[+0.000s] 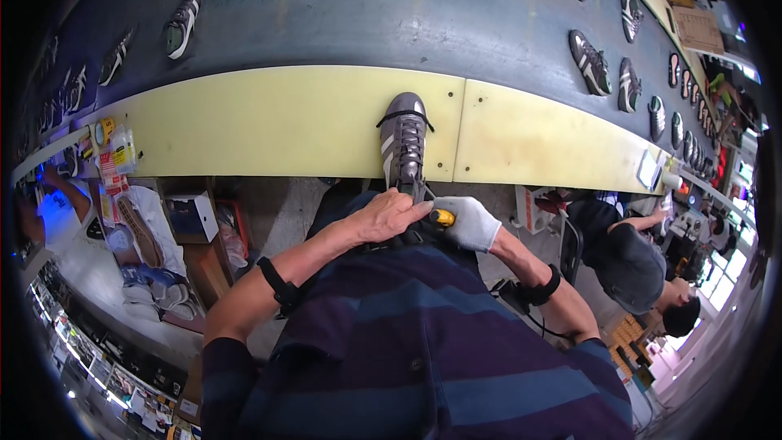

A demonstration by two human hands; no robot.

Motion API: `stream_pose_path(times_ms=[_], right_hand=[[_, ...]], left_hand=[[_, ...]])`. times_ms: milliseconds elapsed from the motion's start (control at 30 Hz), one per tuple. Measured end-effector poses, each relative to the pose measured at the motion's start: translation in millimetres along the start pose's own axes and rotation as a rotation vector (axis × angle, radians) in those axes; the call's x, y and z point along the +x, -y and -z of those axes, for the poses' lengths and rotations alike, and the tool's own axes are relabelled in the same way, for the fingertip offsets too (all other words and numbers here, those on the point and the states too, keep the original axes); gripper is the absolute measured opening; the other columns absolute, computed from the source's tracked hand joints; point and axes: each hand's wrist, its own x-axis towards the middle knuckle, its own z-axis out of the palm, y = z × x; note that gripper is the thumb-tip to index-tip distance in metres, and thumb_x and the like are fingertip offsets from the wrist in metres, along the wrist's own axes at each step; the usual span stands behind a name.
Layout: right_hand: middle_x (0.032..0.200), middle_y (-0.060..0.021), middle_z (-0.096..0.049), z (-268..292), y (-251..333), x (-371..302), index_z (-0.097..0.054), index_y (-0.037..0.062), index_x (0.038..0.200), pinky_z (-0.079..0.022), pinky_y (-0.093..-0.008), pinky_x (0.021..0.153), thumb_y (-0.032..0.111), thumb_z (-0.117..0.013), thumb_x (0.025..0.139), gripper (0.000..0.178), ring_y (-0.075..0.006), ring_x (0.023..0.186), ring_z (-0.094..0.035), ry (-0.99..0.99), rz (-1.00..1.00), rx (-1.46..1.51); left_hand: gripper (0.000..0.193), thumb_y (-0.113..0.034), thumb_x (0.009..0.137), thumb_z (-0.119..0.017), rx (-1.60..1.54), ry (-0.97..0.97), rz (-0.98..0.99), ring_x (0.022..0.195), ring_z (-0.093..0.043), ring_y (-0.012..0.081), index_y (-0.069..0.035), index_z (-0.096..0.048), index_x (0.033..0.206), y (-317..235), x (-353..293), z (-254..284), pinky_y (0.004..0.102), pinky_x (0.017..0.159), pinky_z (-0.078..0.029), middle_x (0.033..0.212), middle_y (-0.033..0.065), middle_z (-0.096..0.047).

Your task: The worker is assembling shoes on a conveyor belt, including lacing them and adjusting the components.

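Observation:
A grey sneaker with white side stripes and dark laces lies on the yellow ledge, its toe pointing away from me. A thin black band or cord crosses it near the toe. At the heel end, my bare left hand has its fingers closed against the shoe's collar; the fingertips are partly hidden. Close beside it, my right hand wears a white glove and is wrapped round a yellow-handled tool. A thin shaft seems to run from that tool toward the heel; its tip is hidden.
Beyond the ledge a dark conveyor belt carries several sneakers, among them one sneaker at left and another at right. A person in a dark cap works at my right. Boxes and packets are at left.

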Motion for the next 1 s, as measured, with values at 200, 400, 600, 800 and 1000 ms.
stream_pose_path(times_ms=[200,400,600,800,1000], right_hand=[[0.09,-0.0178,-0.068,-7.5,-14.4,36.9,-0.071,0.0104,0.103,-0.054,-0.0453,0.075,0.008,-0.064,0.073,0.031,-0.0391,0.087,-0.067,-0.065,0.042,-0.325],[0.089,-0.0183,-0.069,-12.5,-10.4,24.0,-0.07,0.0103,0.102,-0.054,-0.0448,0.075,0.01,-0.064,0.075,0.028,-0.0392,0.087,-0.067,-0.009,0.049,-0.356],[0.094,-0.0207,-0.069,-25.3,13.4,-6.7,-0.067,0.0075,0.107,-0.052,-0.0446,0.078,0.009,-0.063,0.078,0.029,-0.0412,0.091,-0.066,-0.161,-0.107,0.078],[0.09,-0.0195,-0.069,-13.1,1.3,9.6,-0.069,0.008,0.106,-0.052,-0.0455,0.077,0.008,-0.063,0.075,0.031,-0.0415,0.089,-0.066,-0.121,-0.046,-0.068],[0.089,-0.017,-0.067,-11.9,-6.5,28.4,-0.069,0.0109,0.097,-0.052,-0.0453,0.074,0.009,-0.065,0.075,0.022,-0.0385,0.085,-0.066,-0.193,0.062,-0.377]], left_hand=[[0.044,-0.032,0.101,-0.053,-0.137,0.136,0.1,0.072,-0.05,0.0369,0.004,-0.057,0.076,-60.8,-14.6,39.9,0.0468,0.069,-0.04,0.07,0.0201,-0.052],[0.029,-0.025,0.105,-0.046,-0.188,0.042,0.109,0.064,-0.05,0.0341,-0.005,-0.066,0.099,-44.9,-18.6,37.8,0.0437,0.065,-0.038,0.067,0.014,-0.05],[0.059,-0.045,0.106,-0.039,-0.299,0.186,0.268,0.077,-0.05,0.0333,0.003,-0.051,0.073,-47.3,-9.6,41.0,0.0439,0.072,-0.038,0.071,0.0179,-0.05],[0.058,-0.044,0.105,-0.04,-0.346,0.162,0.323,0.072,-0.051,0.0345,0.002,-0.05,0.072,-64.2,-6.8,40.2,0.0436,0.071,-0.038,0.069,0.0173,-0.051],[0.048,-0.039,0.105,-0.043,-0.219,0.121,0.138,0.067,-0.044,0.0332,-0.001,-0.05,0.075,-81.2,-14.4,47.6,0.0427,0.07,-0.035,0.071,0.0138,-0.05]])
